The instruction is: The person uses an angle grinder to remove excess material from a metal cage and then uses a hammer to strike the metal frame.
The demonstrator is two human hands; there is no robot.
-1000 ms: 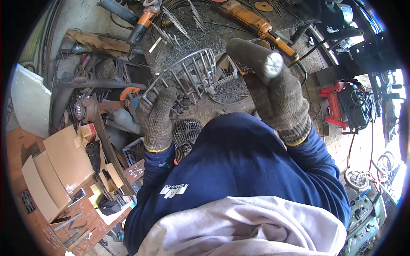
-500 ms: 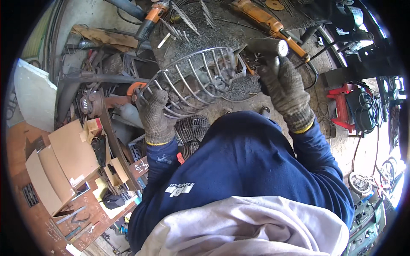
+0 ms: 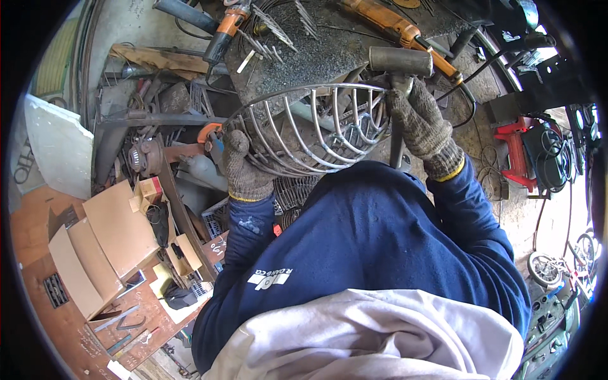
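My left hand [image 3: 244, 166], in a grey knitted glove, is closed on the left end of a curved metal wire basket [image 3: 345, 136]. The basket lies tilted, with a bent rim along its far side and several curved ribs joined to it. In my right hand [image 3: 425, 126], gloved alike, is a hammer [image 3: 400, 61] with a thick cylindrical steel head. Its head points away from me beyond the basket's right end, and the handle runs down past my fingers. Whether the hammer touches the basket I cannot tell.
Beyond the basket, a dark workbench [image 3: 342, 47] carries metal rods and grit. An orange angle grinder [image 3: 229, 28] lies far left, a longer orange power tool [image 3: 399, 28] far right. Cardboard boxes [image 3: 120, 215] stand at left, a red stand [image 3: 514, 155] at right.
The basket has tipped and shifted slightly right, showing its ribs more openly. The hammer has turned side-on, its head closer to the bench's middle. My left hand moved slightly right.
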